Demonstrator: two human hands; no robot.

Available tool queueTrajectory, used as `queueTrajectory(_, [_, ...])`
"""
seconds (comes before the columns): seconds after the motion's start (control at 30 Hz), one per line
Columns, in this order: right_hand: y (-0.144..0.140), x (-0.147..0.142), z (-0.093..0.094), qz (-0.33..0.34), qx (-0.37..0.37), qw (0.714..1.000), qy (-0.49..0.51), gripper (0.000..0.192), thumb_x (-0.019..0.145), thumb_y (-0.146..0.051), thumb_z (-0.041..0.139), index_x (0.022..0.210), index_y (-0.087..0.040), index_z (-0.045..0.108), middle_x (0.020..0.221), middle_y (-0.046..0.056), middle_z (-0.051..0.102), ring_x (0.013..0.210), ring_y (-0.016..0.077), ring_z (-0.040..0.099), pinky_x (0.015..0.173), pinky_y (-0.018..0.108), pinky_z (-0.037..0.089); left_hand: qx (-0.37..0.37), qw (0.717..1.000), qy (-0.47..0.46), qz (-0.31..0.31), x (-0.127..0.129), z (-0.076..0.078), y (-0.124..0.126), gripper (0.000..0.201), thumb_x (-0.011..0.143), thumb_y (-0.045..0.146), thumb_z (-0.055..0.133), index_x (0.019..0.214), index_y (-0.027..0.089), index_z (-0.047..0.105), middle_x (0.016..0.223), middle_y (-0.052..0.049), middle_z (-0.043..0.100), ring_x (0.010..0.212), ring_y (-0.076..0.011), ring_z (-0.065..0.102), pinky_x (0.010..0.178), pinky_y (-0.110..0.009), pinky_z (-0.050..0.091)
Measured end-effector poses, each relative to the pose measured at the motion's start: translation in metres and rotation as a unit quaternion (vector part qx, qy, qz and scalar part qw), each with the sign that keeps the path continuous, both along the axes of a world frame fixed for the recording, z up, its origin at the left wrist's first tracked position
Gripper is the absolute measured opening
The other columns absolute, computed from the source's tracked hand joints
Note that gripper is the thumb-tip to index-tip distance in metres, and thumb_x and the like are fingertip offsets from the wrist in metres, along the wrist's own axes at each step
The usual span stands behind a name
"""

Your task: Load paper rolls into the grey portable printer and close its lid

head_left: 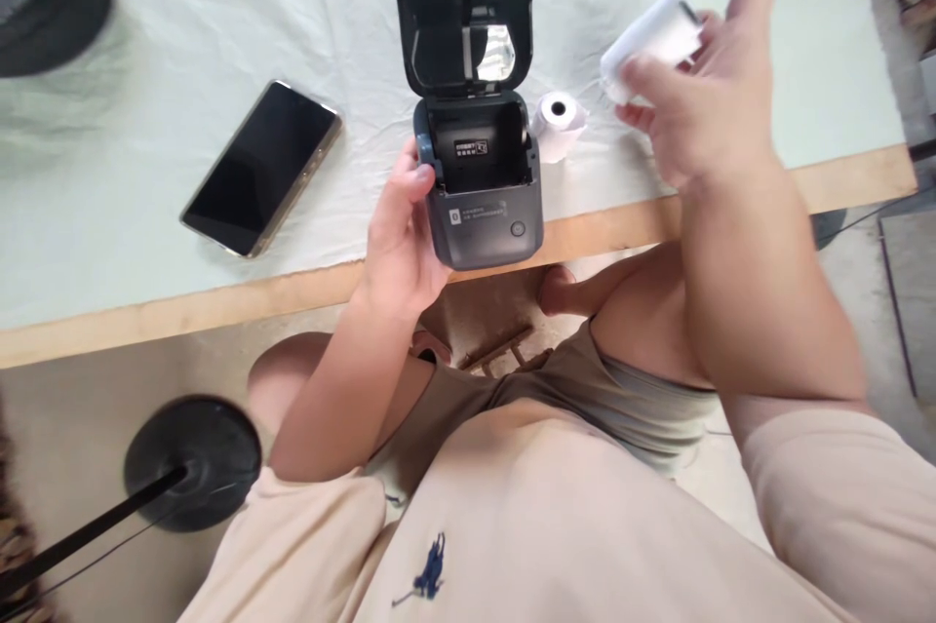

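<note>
Left hand [402,233] grips the printer's [483,204] side; its lid stands open, its paper bay empty. Right hand [702,97], raised beyond, clasps a white roll [650,43]. Another roll [560,121] lies between them on the table [109,175].

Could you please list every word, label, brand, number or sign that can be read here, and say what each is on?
Black sticker inside the open dark grey label printer: white print, too small to read.
Pale strip label on the printer's front: blurred, unreadable.
Dark blue embroidered emblem on the beige shirt: a figure, no letters.
Black smartphone: screen dark, no text.
</note>
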State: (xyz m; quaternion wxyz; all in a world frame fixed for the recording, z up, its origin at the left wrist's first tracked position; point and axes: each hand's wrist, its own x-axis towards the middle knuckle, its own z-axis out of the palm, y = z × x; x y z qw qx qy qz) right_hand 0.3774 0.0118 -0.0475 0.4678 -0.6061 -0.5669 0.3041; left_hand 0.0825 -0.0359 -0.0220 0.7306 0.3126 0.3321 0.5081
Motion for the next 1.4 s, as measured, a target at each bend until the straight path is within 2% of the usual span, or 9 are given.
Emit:
queueTrajectory(0.17, [0.001,0.005,0.018,0.018,-0.083,0.961,0.265,0.042,0.080,-0.038,0.052,0.121,-0.027,0.056,0.168,0.011,0.053,0.153,0.0256,0.057,0.113,0.043,0.060,-0.011,1.000,-0.027,0.006,0.001,0.002,-0.002,0.019,0.098,0.034,0.057,0.105,0.025,0.073,0.110,-0.007,0.081,0.143,-0.0321,0.068,0.110,-0.046,0.064])
queueTrajectory(0.33, [-0.017,-0.033,0.037,-0.044,0.045,0.992,0.111,0.065,0.073,-0.033,0.068,0.137,-0.038,0.054,0.135,0.001,0.070,0.113,0.0244,0.079,0.084,0.039,0.067,-0.009,0.998,-0.055,0.002,0.001,0.001,-0.002,0.019,0.100,0.030,0.056,0.105,0.026,0.074,0.104,-0.004,0.079,0.140,-0.0301,0.070,0.112,-0.045,0.064])
queueTrajectory(0.47, [-0.052,-0.078,0.066,0.053,0.194,0.976,-0.088,0.049,0.092,-0.042,0.073,0.141,-0.039,0.066,0.160,-0.004,0.058,0.148,0.0334,0.061,0.107,0.043,0.060,-0.003,0.998,-0.065,0.000,0.000,-0.001,-0.003,0.018,0.099,0.027,0.060,0.111,0.024,0.074,0.108,-0.003,0.078,0.141,-0.0307,0.068,0.111,-0.046,0.064])
queueTrajectory(0.6, [-0.068,-0.106,0.082,0.117,0.162,0.961,-0.190,0.017,0.102,-0.044,0.064,0.118,-0.037,0.063,0.124,0.000,0.071,0.112,0.0263,0.073,0.098,0.048,0.062,-0.005,0.999,-0.033,0.003,0.004,0.005,-0.009,0.019,0.093,0.031,0.074,0.112,0.029,0.072,0.120,-0.003,0.080,0.150,-0.0356,0.061,0.113,-0.047,0.062])
queueTrajectory(0.77, [-0.057,-0.121,0.083,0.115,0.079,0.936,-0.323,0.015,0.097,-0.035,0.053,0.087,-0.032,0.042,0.112,0.007,0.072,0.103,0.0329,0.069,0.095,0.055,0.060,-0.010,0.998,-0.039,0.044,0.010,0.006,-0.014,0.027,0.092,0.026,0.071,0.118,0.030,0.067,0.111,0.000,0.080,0.154,-0.0299,0.059,0.118,-0.044,0.059])
queueTrajectory(0.9, [-0.053,-0.120,0.080,0.143,0.055,0.919,-0.364,0.008,0.093,-0.027,0.056,0.089,-0.029,0.049,0.109,0.008,0.077,0.112,0.0375,0.069,0.097,0.058,0.054,0.012,0.999,-0.034,-0.007,0.004,-0.001,-0.011,0.036,0.093,0.028,0.071,0.127,0.029,0.064,0.113,-0.002,0.079,0.149,-0.0284,0.064,0.115,-0.039,0.060])
queueTrajectory(1.07, [-0.057,-0.114,0.068,0.130,0.174,0.903,-0.371,0.010,0.102,-0.032,0.059,0.094,-0.028,0.064,0.121,0.001,0.082,0.118,0.0324,0.072,0.096,0.052,0.049,0.001,0.999,-0.047,-0.004,0.000,-0.001,-0.008,0.028,0.095,0.028,0.069,0.123,0.027,0.067,0.114,-0.003,0.079,0.137,-0.0288,0.071,0.107,-0.037,0.063])
queueTrajectory(1.2, [-0.061,-0.115,0.059,0.144,0.292,0.866,-0.379,0.023,0.112,-0.042,0.053,0.101,-0.028,0.067,0.099,-0.003,0.081,0.105,0.0234,0.076,0.091,0.044,0.050,-0.003,0.996,-0.088,-0.012,-0.003,0.002,-0.007,0.010,0.100,0.026,0.066,0.108,0.023,0.070,0.095,0.000,0.074,0.125,-0.0256,0.075,0.103,-0.034,0.064])
queueTrajectory(1.4, [-0.063,-0.117,0.057,0.183,0.301,0.894,-0.277,0.023,0.111,-0.044,0.056,0.100,-0.028,0.068,0.092,-0.002,0.079,0.101,0.0221,0.079,0.093,0.046,0.057,0.008,0.998,-0.056,-0.031,-0.006,-0.005,-0.005,0.027,0.094,0.024,0.078,0.119,0.027,0.067,0.105,-0.001,0.078,0.108,-0.0239,0.079,0.094,-0.033,0.065])
